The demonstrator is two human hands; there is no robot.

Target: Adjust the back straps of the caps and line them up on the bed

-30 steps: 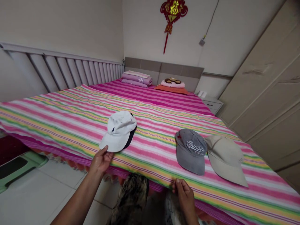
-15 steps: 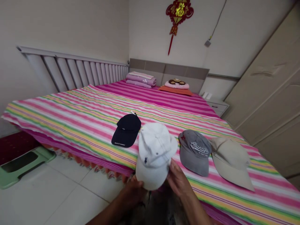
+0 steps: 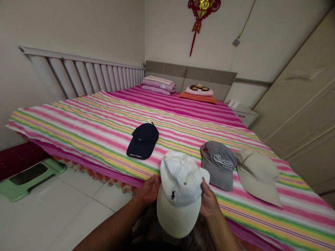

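Between my two hands is a white baseball cap (image 3: 180, 188) with a small dark horse-and-rider logo, its brim pointing down toward me. My left hand (image 3: 151, 190) grips the cap's left side. On the right side, my right hand (image 3: 208, 198) holds the cap near its edge, thumb on the outside. A dark navy cap (image 3: 143, 140) lies on the bed to the left, beyond my left hand. To the right rests a grey cap (image 3: 218, 165) with white "Always" lettering, and a beige cap (image 3: 259, 176) sits right beside it.
The bed (image 3: 86, 118) has a striped cover, with folded bedding (image 3: 158, 85) and a pink pillow (image 3: 199, 91) by the headboard (image 3: 193, 76). A green stool (image 3: 56, 166) stands on the floor at left. A wardrobe (image 3: 300, 104) rises at right, beside a nightstand (image 3: 244, 116).
The white cap has come lower and closer to me, slightly right. My left hand has shifted from its brim up to its side; my right hand has moved slightly right along its side.
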